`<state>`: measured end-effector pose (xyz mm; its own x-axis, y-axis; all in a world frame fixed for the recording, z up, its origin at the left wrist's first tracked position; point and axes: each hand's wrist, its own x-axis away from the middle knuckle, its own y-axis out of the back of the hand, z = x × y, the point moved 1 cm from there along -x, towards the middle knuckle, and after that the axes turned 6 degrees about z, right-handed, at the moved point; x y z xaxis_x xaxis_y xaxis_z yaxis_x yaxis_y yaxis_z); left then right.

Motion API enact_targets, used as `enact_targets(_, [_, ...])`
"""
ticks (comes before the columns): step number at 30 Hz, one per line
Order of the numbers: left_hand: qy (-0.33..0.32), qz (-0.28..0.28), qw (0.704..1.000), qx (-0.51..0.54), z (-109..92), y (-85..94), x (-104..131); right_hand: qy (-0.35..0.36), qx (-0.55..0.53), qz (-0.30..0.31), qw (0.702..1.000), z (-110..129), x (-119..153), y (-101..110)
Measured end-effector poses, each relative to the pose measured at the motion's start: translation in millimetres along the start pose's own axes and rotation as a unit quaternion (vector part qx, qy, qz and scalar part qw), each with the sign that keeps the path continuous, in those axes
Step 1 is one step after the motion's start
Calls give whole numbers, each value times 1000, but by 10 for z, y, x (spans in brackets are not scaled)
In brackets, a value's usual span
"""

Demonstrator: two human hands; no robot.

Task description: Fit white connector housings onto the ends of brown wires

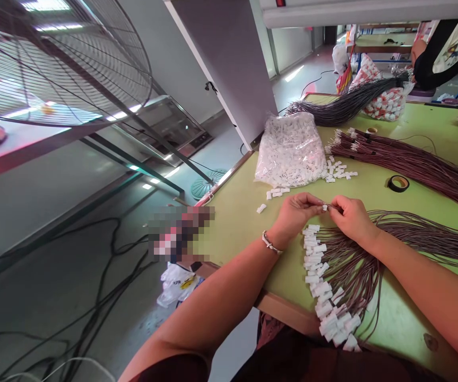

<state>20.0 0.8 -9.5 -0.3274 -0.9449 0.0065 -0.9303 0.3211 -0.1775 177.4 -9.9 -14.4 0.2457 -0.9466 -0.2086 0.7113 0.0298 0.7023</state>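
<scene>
My left hand [297,212] pinches a small white plastic connector [325,208] between thumb and fingertips. Close to it on the right, my right hand [350,215] is closed on a thin brown wire [334,207] whose end meets the connector. How far the wire sits inside cannot be made out. Below both hands fans a bundle of brown wires [362,265], their ends capped with white connectors [314,260] in a curved row. Beyond my left hand, several loose white connectors [277,192] lie near a clear plastic bag [290,151] full of them.
Farther right lie a bundle of dark red-brown wires [415,167], a black tape roll [398,183] and loose connectors [338,170]. A black wire bundle [348,103] rests at the back beside a bag of orange-and-white parts [388,103]. A large fan [73,63] stands left, past the table edge.
</scene>
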Motion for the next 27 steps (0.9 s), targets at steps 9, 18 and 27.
enact_targets(9, [-19,3,999,-39,-11,-36,-22,9,1,-15,1000,-21,8,19])
enact_targets(18, [40,22,995,-93,-141,13,16,89,92,-57,990,12,45,52])
enact_targets(27, [-32,37,985,-164,-40,6,1,-54,-132,27,989,40,-12,58])
